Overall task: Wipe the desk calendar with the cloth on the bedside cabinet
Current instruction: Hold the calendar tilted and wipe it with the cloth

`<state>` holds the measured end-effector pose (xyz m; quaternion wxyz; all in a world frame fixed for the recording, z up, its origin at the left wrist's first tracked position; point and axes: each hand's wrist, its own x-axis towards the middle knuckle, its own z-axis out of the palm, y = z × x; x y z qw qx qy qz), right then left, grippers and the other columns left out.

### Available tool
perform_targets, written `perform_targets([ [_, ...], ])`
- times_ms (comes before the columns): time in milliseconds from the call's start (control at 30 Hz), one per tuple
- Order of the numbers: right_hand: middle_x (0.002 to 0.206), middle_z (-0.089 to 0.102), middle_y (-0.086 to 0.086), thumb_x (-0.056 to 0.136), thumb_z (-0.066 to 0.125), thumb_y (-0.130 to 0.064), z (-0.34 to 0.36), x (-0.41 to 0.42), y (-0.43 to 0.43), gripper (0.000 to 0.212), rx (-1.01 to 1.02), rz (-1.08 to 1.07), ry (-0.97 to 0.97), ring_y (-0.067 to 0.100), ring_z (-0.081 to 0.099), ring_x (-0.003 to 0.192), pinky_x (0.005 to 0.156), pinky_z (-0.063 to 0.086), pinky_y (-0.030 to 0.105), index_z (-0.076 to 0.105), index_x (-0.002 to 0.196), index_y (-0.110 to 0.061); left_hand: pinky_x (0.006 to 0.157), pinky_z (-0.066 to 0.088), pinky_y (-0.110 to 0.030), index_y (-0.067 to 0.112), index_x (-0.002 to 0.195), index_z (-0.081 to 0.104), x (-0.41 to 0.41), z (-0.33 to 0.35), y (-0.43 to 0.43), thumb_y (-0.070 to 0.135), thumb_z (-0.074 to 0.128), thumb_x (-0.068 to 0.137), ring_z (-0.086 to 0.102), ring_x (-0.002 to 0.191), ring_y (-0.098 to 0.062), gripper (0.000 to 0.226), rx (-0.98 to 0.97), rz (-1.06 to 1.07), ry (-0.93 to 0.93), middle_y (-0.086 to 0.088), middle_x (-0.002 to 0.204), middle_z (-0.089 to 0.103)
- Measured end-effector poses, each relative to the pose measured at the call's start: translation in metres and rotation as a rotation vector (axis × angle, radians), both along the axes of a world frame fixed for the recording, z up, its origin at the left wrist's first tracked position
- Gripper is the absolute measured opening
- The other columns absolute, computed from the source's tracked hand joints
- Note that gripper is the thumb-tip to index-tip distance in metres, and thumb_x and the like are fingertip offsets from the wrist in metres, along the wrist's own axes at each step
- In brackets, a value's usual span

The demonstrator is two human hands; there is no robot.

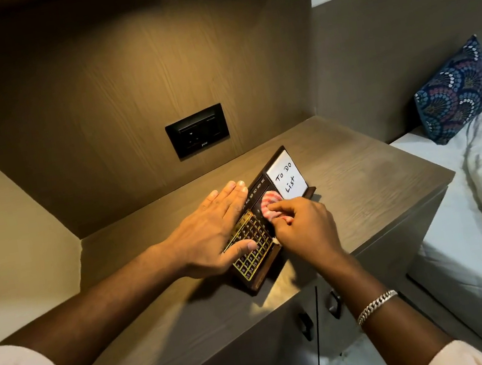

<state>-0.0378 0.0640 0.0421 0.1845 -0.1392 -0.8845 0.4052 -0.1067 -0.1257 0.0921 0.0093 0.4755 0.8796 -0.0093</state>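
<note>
The cloth [271, 206] is pink-and-white striped. The desk calendar [253, 251] is dark brown with a gold number grid and a white note card. The tabletop [358, 176] is grey-brown woodgrain. The pillow [455, 91] is blue with a fan-scale pattern.

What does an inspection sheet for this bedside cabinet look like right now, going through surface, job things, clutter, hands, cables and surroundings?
Surface: bedside cabinet top, wood grain, lit from above.
Job's things: desk calendar standing tilted on the top, with a "To Do List" card; cloth, red and white, pressed on the calendar's face.
Clutter: nothing seen.
Hands: left hand flat on the calendar; right hand gripping the cloth, bracelet on the wrist.
Cables: nothing seen; black socket plate on the back panel, nothing plugged in.
Surroundings: bed at right with patterned cushion.
</note>
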Motion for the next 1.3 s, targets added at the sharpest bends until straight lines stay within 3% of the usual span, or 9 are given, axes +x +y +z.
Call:
perform_targets([
  [100,0.113,0.069,0.003,0.087,0.058,-0.026,-0.006,0.001,0.005,0.027,0.114,-0.031,-0.07,0.02,0.06,0.099,0.073,0.042,0.029,0.07,0.11,-0.026,0.116,-0.015,-0.028,0.012,0.153,-0.011,0.0,-0.001,0.002,0.077,0.016,0.084,-0.018,0.148,-0.015,0.099,0.001,-0.003,0.015,-0.009,0.163,-0.011],
  [267,0.109,0.066,-0.001,0.088,0.058,-0.022,-0.005,0.008,-0.015,0.025,0.042,0.104,0.145,0.012,0.058,0.094,0.075,0.047,0.028,0.07,0.109,-0.024,0.117,-0.014,-0.028,0.012,0.153,-0.011,0.0,0.0,0.003,0.078,0.016,0.084,-0.017,0.149,-0.015,0.1,0.002,0.002,0.001,-0.009,0.163,-0.011],
  [433,0.113,0.062,0.001,0.088,0.053,-0.02,-0.014,0.009,0.0,0.03,0.251,0.075,0.016,0.017,0.056,0.099,0.079,0.045,0.031,0.064,0.116,-0.022,0.117,-0.014,-0.028,0.012,0.153,-0.011,0.001,0.001,0.004,0.078,0.015,0.083,-0.018,0.148,-0.015,0.099,-0.006,-0.002,0.001,-0.009,0.163,-0.012],
  [600,0.112,0.061,0.002,0.09,0.053,-0.018,-0.011,0.01,-0.013,0.03,0.234,0.141,0.136,0.016,0.056,0.097,0.075,0.044,0.026,0.06,0.119,-0.023,0.12,-0.01,-0.031,0.011,0.153,-0.01,0.002,0.001,0.007,0.078,0.013,0.083,-0.017,0.149,-0.016,0.099,-0.003,0.0,-0.005,-0.01,0.163,-0.011],
  [700,0.114,0.061,0.0,0.087,0.055,-0.017,-0.021,0.021,-0.006,0.028,0.33,0.16,0.085,0.016,0.054,0.097,0.074,0.04,0.025,0.062,0.114,-0.023,0.119,-0.01,-0.031,0.011,0.153,-0.01,0.001,0.001,0.007,0.076,0.016,0.085,-0.017,0.149,-0.016,0.098,-0.004,0.002,-0.008,-0.01,0.163,-0.01],
  [833,0.117,0.06,0.002,0.092,0.051,-0.021,-0.011,0.004,0.008,0.03,0.39,0.064,-0.013,0.019,0.053,0.103,0.079,0.042,0.031,0.061,0.12,-0.022,0.119,-0.011,-0.03,0.01,0.153,-0.008,0.0,0.003,0.012,0.075,0.018,0.085,-0.016,0.149,-0.017,0.097,-0.004,-0.011,-0.001,-0.011,0.163,-0.009],
  [1000,0.119,0.063,0.003,0.083,0.061,-0.014,-0.016,0.018,0.002,0.03,0.421,0.195,0.118,0.024,0.057,0.1,0.076,0.051,0.037,0.066,0.113,-0.02,0.121,-0.007,-0.033,0.009,0.153,-0.008,0.0,0.002,0.012,0.074,0.019,0.087,-0.015,0.149,-0.017,0.096,0.003,-0.012,0.006,-0.011,0.163,-0.008],
  [1133,0.128,0.059,0.003,0.08,0.068,-0.025,-0.026,0.02,0.015,0.033,0.661,0.176,-0.054,0.025,0.055,0.107,0.083,0.05,0.041,0.067,0.113,-0.021,0.121,-0.008,-0.034,0.01,0.153,-0.009,0.0,0.002,0.014,0.072,0.021,0.087,-0.015,0.149,-0.018,0.096,-0.006,0.001,-0.002,-0.011,0.163,-0.01],
  [1300,0.12,0.06,0.007,0.083,0.064,-0.035,0.001,-0.013,0.04,0.034,0.881,0.179,-0.23,0.027,0.052,0.108,0.084,0.048,0.043,0.065,0.115,-0.021,0.121,-0.008,-0.034,0.01,0.153,-0.011,0.001,0.003,0.016,0.073,0.021,0.087,-0.017,0.149,-0.018,0.096,-0.025,0.015,-0.003,-0.011,0.162,-0.012],
])
